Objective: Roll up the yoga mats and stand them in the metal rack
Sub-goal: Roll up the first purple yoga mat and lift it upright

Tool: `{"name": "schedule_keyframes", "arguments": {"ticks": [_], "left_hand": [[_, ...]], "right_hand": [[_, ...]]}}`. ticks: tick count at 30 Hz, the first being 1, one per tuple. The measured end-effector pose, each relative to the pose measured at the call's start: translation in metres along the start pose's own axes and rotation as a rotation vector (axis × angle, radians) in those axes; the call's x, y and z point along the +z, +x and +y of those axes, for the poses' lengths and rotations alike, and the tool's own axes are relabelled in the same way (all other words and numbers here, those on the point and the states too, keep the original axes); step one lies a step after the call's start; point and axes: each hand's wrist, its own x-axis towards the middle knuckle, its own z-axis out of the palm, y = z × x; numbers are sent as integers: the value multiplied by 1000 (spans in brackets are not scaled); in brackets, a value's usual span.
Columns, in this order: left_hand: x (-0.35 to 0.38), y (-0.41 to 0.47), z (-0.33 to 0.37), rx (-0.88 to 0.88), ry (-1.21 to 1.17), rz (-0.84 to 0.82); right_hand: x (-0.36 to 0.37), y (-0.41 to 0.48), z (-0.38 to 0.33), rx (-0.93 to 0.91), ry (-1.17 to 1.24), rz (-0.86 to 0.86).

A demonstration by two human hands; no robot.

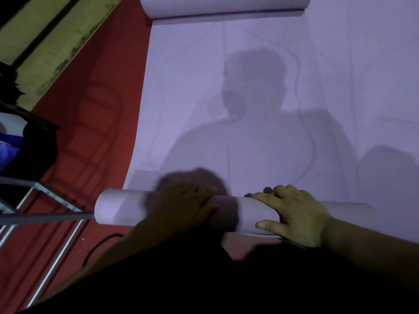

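The metal rack (48, 215) shows only as grey bars at the left edge, and we cannot tell what stands in it. Behind it lies a dark bag (34, 141) with something blue and white (9, 148) against it, too blurred to name.

The lavender yoga mat (249, 109) lies spread on the red floor (95, 105), its near end wound into a roll (127, 210) lying crosswise before us. Our left hand (184, 206) lies flat on top of the roll, fingers nearly straight and gripping nothing. Our right hand (297, 215) presses on it just beside, fingers spread over the top and thumb along the near side.

The roll's left end sits just beside the tip of a rack bar; whether they touch we cannot tell. The mat's far end (226, 7) curls up into a second roll. A black cable (99, 243) runs over the floor under the rack's near legs, and our shadow falls across the mat.
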Motion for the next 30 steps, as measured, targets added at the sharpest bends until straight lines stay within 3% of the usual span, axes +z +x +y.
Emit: {"name": "schedule_keyframes", "arguments": {"ticks": [5,11,16,18,22,27,30], "left_hand": [[13,-9,1,62,83,127],[-4,1,-1,23,-25,-20],[-11,5,-7,42,-47,-16],[-13,8,-5,37,-57,-42],[-9,10,-3,-1,-8,-45],[14,-3,0,19,76,138],[17,0,-3,36,60,141]], "right_hand": [[0,5,4,3,38,-17],[-7,11,7,29,41,-55],[12,-5,-17,84,-131,307],[19,-5,-21,103,-128,324],[14,2,-13,112,-84,222],[5,10,-7,109,-39,85],[2,14,-4,102,2,61]]}}
